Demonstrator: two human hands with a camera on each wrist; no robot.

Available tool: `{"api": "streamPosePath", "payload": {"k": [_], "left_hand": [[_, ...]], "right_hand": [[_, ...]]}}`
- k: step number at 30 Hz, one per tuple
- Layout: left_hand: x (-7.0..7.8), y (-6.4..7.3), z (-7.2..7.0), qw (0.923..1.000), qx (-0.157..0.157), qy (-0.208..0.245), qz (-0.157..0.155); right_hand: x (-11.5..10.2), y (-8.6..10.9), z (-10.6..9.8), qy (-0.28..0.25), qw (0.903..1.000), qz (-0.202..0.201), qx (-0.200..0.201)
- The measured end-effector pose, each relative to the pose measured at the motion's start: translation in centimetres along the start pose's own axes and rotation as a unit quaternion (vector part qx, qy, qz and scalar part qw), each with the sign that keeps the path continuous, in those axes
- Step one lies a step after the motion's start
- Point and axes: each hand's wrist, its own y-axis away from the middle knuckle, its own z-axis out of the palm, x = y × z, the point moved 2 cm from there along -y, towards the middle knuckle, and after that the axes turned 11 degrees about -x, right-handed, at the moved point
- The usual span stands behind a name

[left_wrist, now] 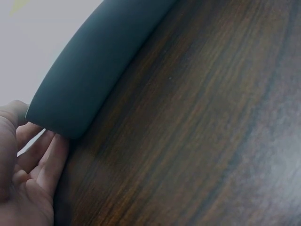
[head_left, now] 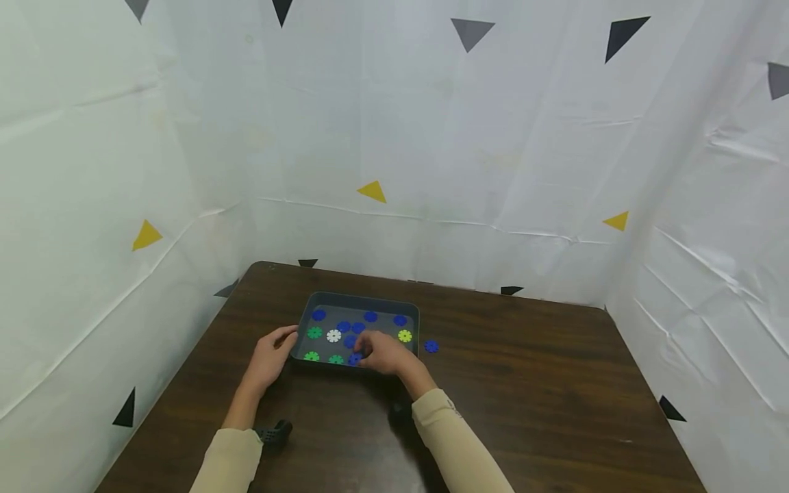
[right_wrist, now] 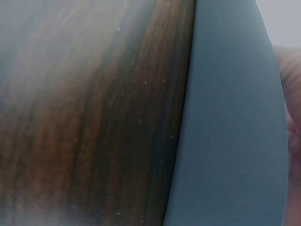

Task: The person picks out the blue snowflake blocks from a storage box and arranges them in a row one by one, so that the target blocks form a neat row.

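A dark grey rectangular tray (head_left: 357,300) holds several small notched plastic discs, blue, green, white and yellow, lying on its floor. My left hand (head_left: 271,356) is at the tray's left end; in the left wrist view its fingers (left_wrist: 51,165) touch the outside of the tray wall (left_wrist: 94,70). Over the tray's front side reaches my right hand (head_left: 385,352), thumb and forefinger bent at a blue notched disc (head_left: 355,359) near the front wall. In the right wrist view, the tray wall (right_wrist: 230,117) hides most of that hand.
One blue notched disc (head_left: 431,346) lies on the brown wooden table (head_left: 524,390), just right of the tray. Black devices (head_left: 275,433) are at both wrists. White sheeting (head_left: 431,137) with printed triangles hangs behind the table and on both sides.
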Motion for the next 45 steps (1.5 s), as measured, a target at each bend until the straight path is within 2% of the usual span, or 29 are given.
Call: {"api": "streamPosePath", "payload": {"k": [6, 12, 20, 26, 30, 34, 38, 45], "left_hand": [[0.0, -0.1, 0.0, 1.0, 0.005, 0.001, 0.0], [-0.1, -0.2, 0.0, 1.0, 0.003, 0.003, 0.002], [0.1, 0.0, -0.2, 1.0, 0.007, 0.001, 0.0], [0.1, 0.0, 0.0, 1.0, 0.005, -0.002, -0.003], [0.0, -0.1, 0.1, 1.0, 0.002, -0.002, -0.003], [0.0, -0.2, -0.2, 1.0, 0.0, 0.007, -0.007], [0.0, -0.2, -0.2, 0.9999, 0.0, 0.008, -0.008], [0.0, -0.1, -0.3, 1.0, 0.007, 0.001, -0.002]], "right_hand": [[0.0, 0.3, 0.0, -0.015, 0.9998, 0.008, 0.011], [-0.1, 1.6, -0.3, -0.014, 0.9992, 0.019, 0.034], [0.4, 3.6, -0.9, -0.007, 0.9952, 0.014, 0.097], [1.1, 5.3, -1.9, -0.044, 0.9907, 0.008, 0.129], [1.8, 6.3, -2.8, -0.035, 0.9876, 0.0, 0.153], [3.0, 6.8, -3.7, -0.045, 0.9812, 0.01, 0.188], [4.3, 7.8, -4.4, -0.087, 0.9714, 0.022, 0.22], [6.9, 9.9, -5.9, -0.153, 0.9554, 0.046, 0.249]]}}
